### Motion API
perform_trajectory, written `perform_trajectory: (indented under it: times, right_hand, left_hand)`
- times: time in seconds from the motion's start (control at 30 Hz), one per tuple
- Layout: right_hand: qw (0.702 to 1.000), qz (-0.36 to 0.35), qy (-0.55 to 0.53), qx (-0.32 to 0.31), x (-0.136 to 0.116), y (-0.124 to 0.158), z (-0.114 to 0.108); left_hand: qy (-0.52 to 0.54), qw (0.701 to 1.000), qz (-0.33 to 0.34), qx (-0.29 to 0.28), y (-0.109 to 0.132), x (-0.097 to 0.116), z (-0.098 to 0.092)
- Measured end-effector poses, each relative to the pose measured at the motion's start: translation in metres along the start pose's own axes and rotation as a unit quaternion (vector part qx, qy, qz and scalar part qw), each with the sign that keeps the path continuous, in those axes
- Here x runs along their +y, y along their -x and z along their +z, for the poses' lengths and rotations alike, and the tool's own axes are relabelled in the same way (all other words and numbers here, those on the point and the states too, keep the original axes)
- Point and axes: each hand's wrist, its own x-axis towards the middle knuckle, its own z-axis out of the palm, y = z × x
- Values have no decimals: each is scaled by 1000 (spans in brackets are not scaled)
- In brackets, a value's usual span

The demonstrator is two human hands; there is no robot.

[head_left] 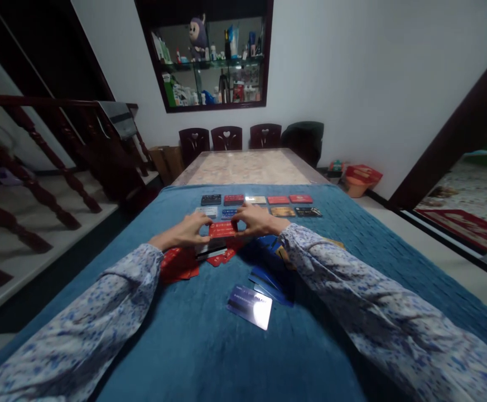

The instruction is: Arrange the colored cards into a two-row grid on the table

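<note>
Between my two hands is a red card [223, 229], its left end pinched by my left hand [188, 230] and its right end by my right hand [256, 219]. Behind it, cards lie in two rows, among them a black card [211, 199], a blue card [228, 214], a gold card [282, 211] and a black patterned card [309, 212]. Loose red cards [179, 267] spread below my left wrist. Blue cards [268, 282] lie fanned under my right forearm, which partly hides them. Closest to me, a shiny purple card [250, 306] rests by itself.
A blue cloth [176, 346] covers the near part of the table; the far tabletop [243, 166] is patterned. Several dark chairs [226, 138] line the far end. A wooden railing [59, 162] runs along the left, and an orange bin [357, 184] stands at the right wall.
</note>
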Motion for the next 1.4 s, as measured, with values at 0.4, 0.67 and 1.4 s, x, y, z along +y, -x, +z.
perform_trajectory:
  times: [0.4, 0.67, 1.4]
  right_hand:
    - [997, 63, 35, -14, 56, 36, -12]
    - [991, 128, 34, -31, 88, 45, -18]
    - [977, 202, 40, -59, 173, 31, -11]
  left_hand:
    - [-66, 997, 36, -29, -83, 42, 1]
    - [-89, 994, 60, -28, -126, 61, -2]
    - [-75, 996, 36, -39, -221, 75, 11]
